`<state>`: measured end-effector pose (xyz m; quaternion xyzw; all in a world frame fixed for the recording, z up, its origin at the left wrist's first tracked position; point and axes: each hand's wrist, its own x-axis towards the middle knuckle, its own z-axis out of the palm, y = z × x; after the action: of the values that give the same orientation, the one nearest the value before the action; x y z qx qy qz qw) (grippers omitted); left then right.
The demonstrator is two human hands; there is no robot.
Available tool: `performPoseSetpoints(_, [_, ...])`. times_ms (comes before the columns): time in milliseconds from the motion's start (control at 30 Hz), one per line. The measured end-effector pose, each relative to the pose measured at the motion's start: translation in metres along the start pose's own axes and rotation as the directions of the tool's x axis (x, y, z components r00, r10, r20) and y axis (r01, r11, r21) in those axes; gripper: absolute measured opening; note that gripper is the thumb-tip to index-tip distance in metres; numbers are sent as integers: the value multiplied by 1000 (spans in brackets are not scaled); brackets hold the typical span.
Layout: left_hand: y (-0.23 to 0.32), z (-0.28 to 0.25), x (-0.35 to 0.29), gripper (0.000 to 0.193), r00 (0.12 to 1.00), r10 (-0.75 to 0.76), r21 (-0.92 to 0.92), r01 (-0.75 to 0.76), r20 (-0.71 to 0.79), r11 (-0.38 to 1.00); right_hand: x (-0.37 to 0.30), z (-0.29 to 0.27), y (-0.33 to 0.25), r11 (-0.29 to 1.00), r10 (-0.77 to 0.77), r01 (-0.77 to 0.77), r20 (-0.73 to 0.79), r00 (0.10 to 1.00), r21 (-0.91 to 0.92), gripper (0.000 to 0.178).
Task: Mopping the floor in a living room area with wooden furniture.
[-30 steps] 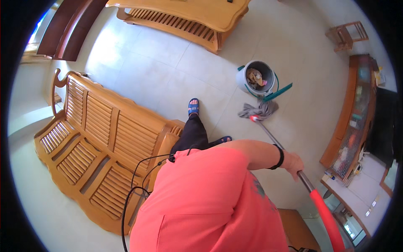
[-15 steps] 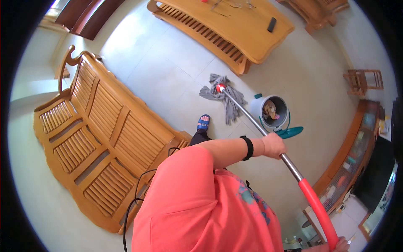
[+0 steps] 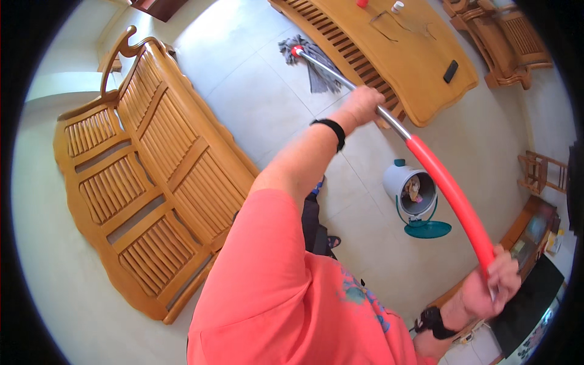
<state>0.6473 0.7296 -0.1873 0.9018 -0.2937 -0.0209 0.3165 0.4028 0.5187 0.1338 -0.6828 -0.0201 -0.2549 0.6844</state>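
Observation:
A mop (image 3: 447, 188) with a red grip, a metal pole and grey cloth strips (image 3: 315, 66) slants across the view. My left hand (image 3: 363, 104) is wrapped around the metal pole a little above the red grip's start. Around the end of the red grip my right hand (image 3: 490, 285) is closed, lower right. The grey strips lie spread on the tiled floor (image 3: 243, 85), beside the slatted base of the wooden coffee table (image 3: 420, 67). Part of the pole crosses in front of that table's edge.
A grey bin (image 3: 398, 182) holding crumpled waste, its green lid (image 3: 427, 229) hanging open, stands right of my feet. At left is a long wooden slatted bench (image 3: 182, 152). A wooden chair (image 3: 499, 42), a small stool (image 3: 535, 173) and a low cabinet (image 3: 528, 234) line the right.
Both hands have moved the mop forward, and its head has slid away from me along the floor, up beside the coffee table. My right hand has come further into view.

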Motion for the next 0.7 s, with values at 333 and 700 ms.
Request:
performPoseSetpoints(333, [-109,-43,-27,37,888,-450,156,433,92,887,12,73,85,996,20,-44,295,955,76,17])
performPoseSetpoints(700, [128,30,-170,36,908,-240,131,206,344,970,-134,-101,-61,981,193,-194,-70,979,-20,19])
